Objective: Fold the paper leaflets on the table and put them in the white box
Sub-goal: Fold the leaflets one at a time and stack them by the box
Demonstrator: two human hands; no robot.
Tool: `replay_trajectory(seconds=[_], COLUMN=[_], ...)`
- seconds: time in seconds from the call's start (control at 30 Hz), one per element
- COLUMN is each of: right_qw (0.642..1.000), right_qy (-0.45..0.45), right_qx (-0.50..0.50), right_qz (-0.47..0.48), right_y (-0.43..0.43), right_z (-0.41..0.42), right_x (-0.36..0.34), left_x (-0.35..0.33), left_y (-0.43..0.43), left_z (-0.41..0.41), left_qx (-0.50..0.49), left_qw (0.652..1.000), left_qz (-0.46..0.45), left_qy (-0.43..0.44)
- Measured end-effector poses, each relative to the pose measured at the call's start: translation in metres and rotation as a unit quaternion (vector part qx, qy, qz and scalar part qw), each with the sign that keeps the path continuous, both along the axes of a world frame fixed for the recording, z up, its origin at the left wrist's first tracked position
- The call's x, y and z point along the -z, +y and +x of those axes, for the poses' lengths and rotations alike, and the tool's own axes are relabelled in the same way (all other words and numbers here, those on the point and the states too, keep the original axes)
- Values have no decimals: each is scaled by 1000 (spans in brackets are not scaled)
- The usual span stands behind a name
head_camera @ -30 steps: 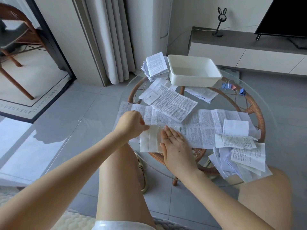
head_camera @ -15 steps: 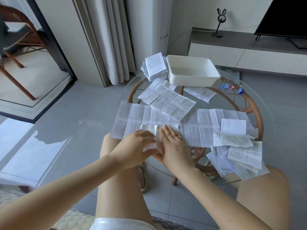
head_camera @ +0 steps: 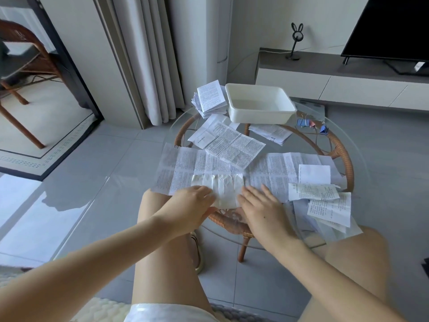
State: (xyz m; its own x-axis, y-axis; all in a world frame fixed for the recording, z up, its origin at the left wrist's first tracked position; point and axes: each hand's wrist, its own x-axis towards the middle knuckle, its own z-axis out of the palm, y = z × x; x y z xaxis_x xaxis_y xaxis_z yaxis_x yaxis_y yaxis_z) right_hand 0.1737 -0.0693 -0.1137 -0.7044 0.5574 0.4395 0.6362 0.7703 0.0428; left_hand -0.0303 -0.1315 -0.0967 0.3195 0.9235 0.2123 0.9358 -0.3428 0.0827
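While the round glass table (head_camera: 347, 162) carries everything, a long printed sheet (head_camera: 274, 173) stretches across it well in front of the white box (head_camera: 260, 112). A stack (head_camera: 210, 98) of folded leaflets sits just left of the box. Nearest the person, straight out from the box, the left hand (head_camera: 192, 205) rests straight fingers on a pale creased leaflet (head_camera: 220, 187); the right hand (head_camera: 260, 205) lies flat, fingers spread, at its other edge. Blue clips (head_camera: 304, 123) lie just right of the box.

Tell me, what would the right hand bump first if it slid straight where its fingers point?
Probably the slanted printed sheet lying on the long leaflet, ahead of the right hand; depth is unclear.
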Motion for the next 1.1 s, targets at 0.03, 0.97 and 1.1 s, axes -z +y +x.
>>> replay_trajectory(seconds=[0.03,0.97,1.1], right_qw=[999,983,987], right_qy=[-36,70,-26], right_qx=[-12,-138,-159], right_qz=[23,100,7], right_y=[0,-33,-52], right_z=[2,15,31], right_x=[-5,-78,-33], left_x=[1,-46,-11], left_y=[2,2,-15], left_z=[2,17,27], left_qx=[14,52,97], left_qw=[998,976,983], left_qz=[-8,157,57], left_qy=[53,-142,-144])
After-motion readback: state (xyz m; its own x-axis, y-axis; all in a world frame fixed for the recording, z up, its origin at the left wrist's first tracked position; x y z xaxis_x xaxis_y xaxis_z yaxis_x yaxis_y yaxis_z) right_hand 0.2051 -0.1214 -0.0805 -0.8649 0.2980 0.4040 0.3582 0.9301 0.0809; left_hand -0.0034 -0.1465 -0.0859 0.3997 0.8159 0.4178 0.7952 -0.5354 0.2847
